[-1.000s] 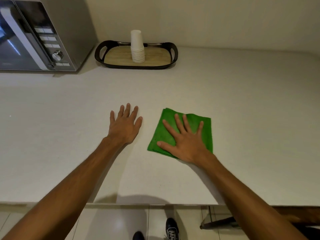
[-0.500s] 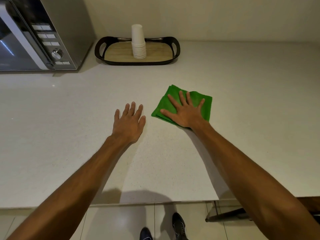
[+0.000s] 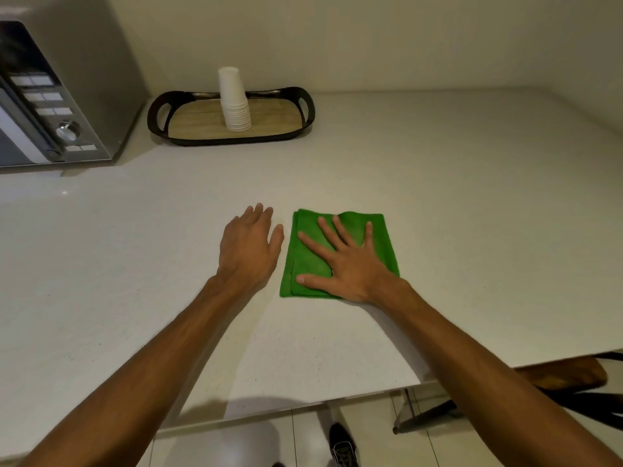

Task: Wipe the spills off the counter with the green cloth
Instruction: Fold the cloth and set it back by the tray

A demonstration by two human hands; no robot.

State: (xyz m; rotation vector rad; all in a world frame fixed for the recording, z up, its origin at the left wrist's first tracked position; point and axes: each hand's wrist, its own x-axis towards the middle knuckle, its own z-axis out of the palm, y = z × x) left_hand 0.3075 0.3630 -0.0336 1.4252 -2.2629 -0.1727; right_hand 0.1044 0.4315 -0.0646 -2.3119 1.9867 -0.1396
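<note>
A folded green cloth (image 3: pixel 305 261) lies flat on the pale speckled counter (image 3: pixel 472 214), near its middle. My right hand (image 3: pixel 344 261) presses down on the cloth with fingers spread, palm over its right half. My left hand (image 3: pixel 247 246) rests flat on the bare counter just left of the cloth, fingers together, holding nothing. No spill is plainly visible on the counter surface.
A silver microwave (image 3: pixel 57 96) stands at the back left. Beside it, a black-rimmed wooden tray (image 3: pixel 199 124) holds a stack of white paper cups (image 3: pixel 234 99). The counter's front edge runs below my forearms, with floor tiles, a shoe (image 3: pixel 342 444) and a chair (image 3: pixel 556 382) beneath.
My right hand pushed the cloth away over the counter, then drew it back toward me. My left hand stayed flat beside it.
</note>
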